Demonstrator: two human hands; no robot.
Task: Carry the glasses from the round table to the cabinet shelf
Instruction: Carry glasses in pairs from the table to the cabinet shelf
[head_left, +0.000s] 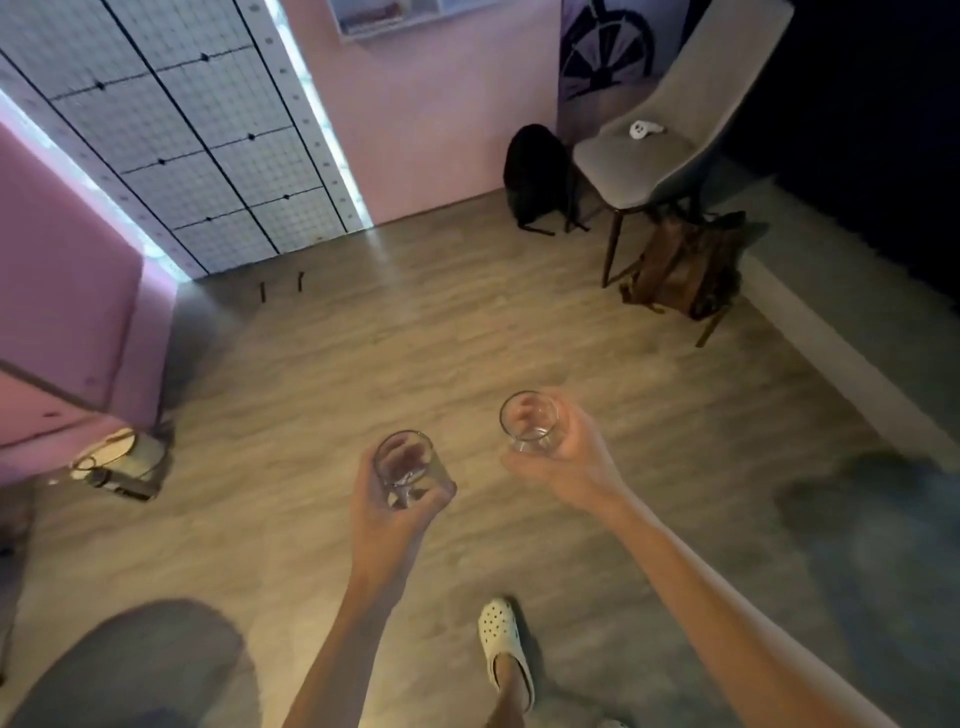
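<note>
I hold two short clear glasses in front of me above the wooden floor. My left hand (387, 512) is wrapped around the left glass (404, 470), held upright. My right hand (569, 457) grips the right glass (530, 423) from its right side, also upright. Both glasses look empty. The pink cabinet (62, 332) stands at the left edge. No round table is in view.
A grey chair (670, 150) with a small white object on its seat stands at the back right, a brown backpack (685, 270) under it and a black bag (535, 176) beside it. A lamp-like object (117, 460) lies by the cabinet. My white clog (504, 644) is below.
</note>
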